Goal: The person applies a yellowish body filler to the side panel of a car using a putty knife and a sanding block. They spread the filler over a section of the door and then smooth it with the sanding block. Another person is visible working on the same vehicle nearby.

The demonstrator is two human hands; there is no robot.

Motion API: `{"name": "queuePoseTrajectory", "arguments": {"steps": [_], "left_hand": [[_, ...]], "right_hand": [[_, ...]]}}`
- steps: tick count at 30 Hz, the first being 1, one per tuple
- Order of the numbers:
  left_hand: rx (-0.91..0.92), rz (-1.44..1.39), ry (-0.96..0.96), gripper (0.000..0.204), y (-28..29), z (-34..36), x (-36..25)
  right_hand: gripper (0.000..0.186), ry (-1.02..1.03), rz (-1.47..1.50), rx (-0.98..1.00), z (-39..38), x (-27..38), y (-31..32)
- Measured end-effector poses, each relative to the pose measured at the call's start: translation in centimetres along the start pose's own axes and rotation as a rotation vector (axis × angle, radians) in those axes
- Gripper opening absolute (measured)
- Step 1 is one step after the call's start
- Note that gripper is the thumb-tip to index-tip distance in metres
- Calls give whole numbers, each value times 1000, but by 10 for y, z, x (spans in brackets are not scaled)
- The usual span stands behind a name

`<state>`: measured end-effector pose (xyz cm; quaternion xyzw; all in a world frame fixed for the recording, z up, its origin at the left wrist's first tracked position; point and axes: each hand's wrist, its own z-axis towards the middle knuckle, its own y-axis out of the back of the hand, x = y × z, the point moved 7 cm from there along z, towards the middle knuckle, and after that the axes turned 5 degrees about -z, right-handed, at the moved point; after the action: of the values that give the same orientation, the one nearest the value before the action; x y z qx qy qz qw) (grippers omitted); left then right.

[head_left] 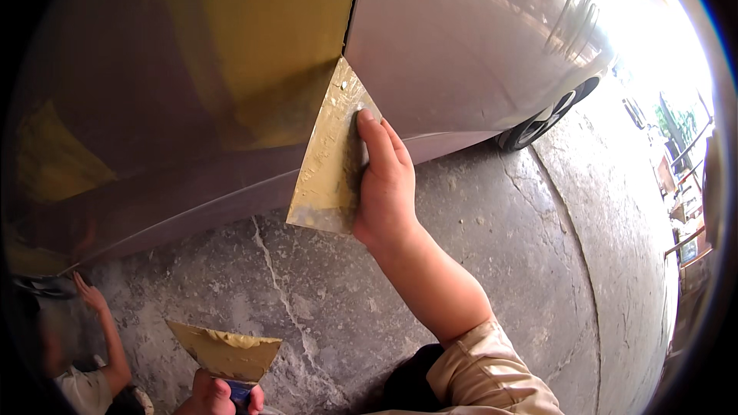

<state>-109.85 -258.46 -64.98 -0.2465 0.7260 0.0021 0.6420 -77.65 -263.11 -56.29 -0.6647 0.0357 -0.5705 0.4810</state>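
My right hand (389, 184) grips a flat filler spreader (327, 161), a broad plate smeared with yellowish body filler. Its upper corner meets the car at the dark seam between two panels. Left of that seam is a dull panel (254, 69) with yellow filler patches; to the right lies a smooth, pale body panel (453, 46). Low in the picture, my left hand (211, 396) is wrapped round the blue handle of a wide putty knife (227, 353). Yellow filler sits along that blade's far edge, and the blade is held over the floor, apart from the car.
A car wheel (530, 129) rests on the cracked concrete floor (477, 238) at the right. At the lower left a co-worker (88, 384) reaches a hand (92, 296) toward the car's lower edge. Cluttered items stand along the bright far right.
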Motion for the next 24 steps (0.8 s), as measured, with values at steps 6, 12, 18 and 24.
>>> {"name": "queuePoseTrajectory", "arguments": {"steps": [6,12,18,24], "left_hand": [[-12,0,18,81,-3,-1,-1],[-5,13,12,81,-3,0,-2],[13,17,15,79,-2,0,0],[-20,19,8,79,-3,0,-2]], "right_hand": [[26,14,3,2,3,0,1],[26,46,-11,23,6,2,0],[25,62,-9,46,6,7,-4],[25,85,-26,36,7,10,-4]]}}
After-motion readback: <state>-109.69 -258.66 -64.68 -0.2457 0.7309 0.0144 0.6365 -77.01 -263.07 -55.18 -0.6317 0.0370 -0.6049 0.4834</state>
